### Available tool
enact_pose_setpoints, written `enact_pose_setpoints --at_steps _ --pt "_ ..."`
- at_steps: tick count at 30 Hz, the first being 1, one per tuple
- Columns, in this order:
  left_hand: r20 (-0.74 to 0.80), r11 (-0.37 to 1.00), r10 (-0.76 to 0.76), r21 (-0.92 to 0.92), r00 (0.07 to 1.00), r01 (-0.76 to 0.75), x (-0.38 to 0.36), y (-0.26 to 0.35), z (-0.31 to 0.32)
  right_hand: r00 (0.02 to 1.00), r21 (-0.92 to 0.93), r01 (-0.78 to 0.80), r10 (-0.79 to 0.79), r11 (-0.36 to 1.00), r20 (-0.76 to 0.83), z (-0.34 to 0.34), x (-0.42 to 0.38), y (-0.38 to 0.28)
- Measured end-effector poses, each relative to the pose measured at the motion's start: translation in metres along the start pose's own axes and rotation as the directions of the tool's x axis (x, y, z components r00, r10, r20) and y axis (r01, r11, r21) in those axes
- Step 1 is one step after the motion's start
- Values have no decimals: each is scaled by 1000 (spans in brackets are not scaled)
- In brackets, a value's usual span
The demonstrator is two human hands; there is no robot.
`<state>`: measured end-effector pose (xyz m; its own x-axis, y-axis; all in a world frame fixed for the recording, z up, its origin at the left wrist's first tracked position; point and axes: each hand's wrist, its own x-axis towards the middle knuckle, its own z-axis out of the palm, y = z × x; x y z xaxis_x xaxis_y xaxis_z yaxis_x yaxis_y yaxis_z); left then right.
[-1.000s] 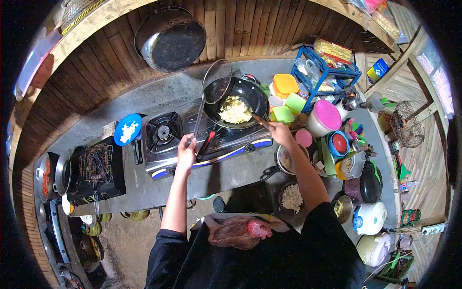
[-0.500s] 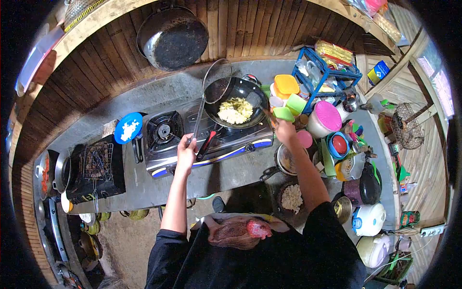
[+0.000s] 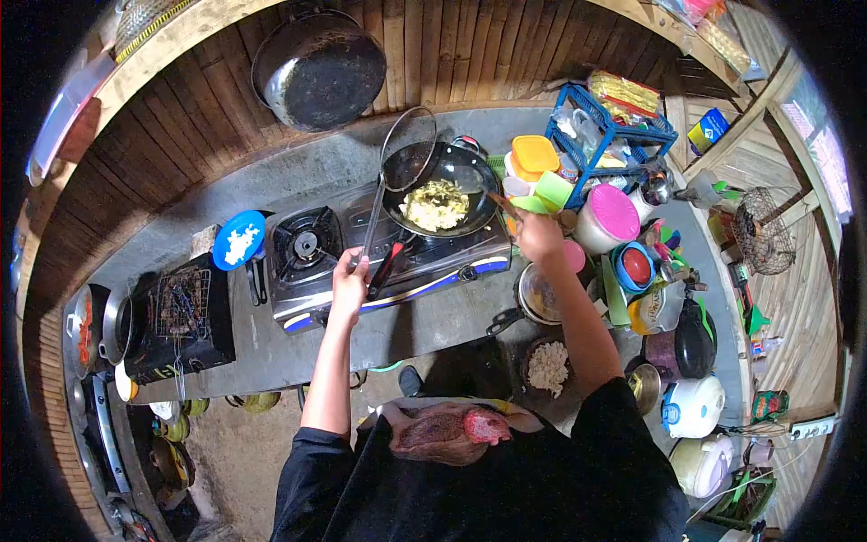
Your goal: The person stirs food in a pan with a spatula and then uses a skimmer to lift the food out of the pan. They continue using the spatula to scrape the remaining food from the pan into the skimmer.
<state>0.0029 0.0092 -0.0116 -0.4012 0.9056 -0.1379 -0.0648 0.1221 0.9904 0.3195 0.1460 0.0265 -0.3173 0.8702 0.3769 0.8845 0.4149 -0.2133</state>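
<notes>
My left hand (image 3: 350,275) is closed around the long handle of a round mesh strainer (image 3: 377,212), whose hoop stands raised over the left side of the wok. The dark wok (image 3: 483,217) sits on the right burner, its black-and-red handle (image 3: 387,269) pointing toward me beside my left hand. Pale yellow, egg-like food (image 3: 436,206) lies in the wok. Wrapped around the wooden handle of a spatula (image 3: 499,200), my right hand (image 3: 539,238) is just right of the wok. The spatula's blade reaches into the wok near the food and looks blurred.
Left of the wok is the stove's other burner (image 3: 307,242), then a blue plate (image 3: 240,240) with white food. A blue rack (image 3: 607,135), plastic containers and a pink-lidded tub (image 3: 613,212) crowd the right. A large pan (image 3: 323,77) hangs on the wall.
My right hand and the spatula have shifted slightly, and the blade has moved within the wok. The food has been pushed a little leftward. My left hand holds the strainer almost still.
</notes>
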Motion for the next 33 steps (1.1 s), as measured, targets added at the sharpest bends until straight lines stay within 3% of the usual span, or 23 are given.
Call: enact_pose_setpoints --at_steps 5,7,11,13,17,23,26,28,30,33 --pt "20 1000 -18 -8 1000 18 -1 1 3 999 -76 21 -19 997 31 -5 3 -1" --pt "32 1000 -27 14 999 27 -2 3 5 970 -20 88 -81 996 228 1 7 0" --pt "35 998 -42 38 999 40 -4 7 5 979 22 42 -45 999 197 -24 4 -19" --pt "20 1000 -25 1 999 25 -3 4 4 996 -19 80 -80 997 -36 -35 1 -22" --pt "0 1000 1 20 1000 -1 -2 2 1 997 -167 64 -55 984 59 -59 4 -19" --pt "-9 1000 -13 29 1000 13 -4 3 0 973 -158 185 -158 970 170 -53 -1 -18" --pt "-2 999 -9 42 1000 9 -4 2 1 975 -155 191 -169 969 146 -36 -4 -33" --pt "3 999 -33 11 999 33 -3 4 2 970 -113 144 -118 983 212 -39 -7 -40" --pt "5 1000 -19 15 1000 19 -5 5 1 983 -109 152 -139 982 115 -44 -10 -42" --pt "6 1000 -5 23 1000 5 -7 4 0 977 -106 107 -86 989 193 -55 -10 -34"
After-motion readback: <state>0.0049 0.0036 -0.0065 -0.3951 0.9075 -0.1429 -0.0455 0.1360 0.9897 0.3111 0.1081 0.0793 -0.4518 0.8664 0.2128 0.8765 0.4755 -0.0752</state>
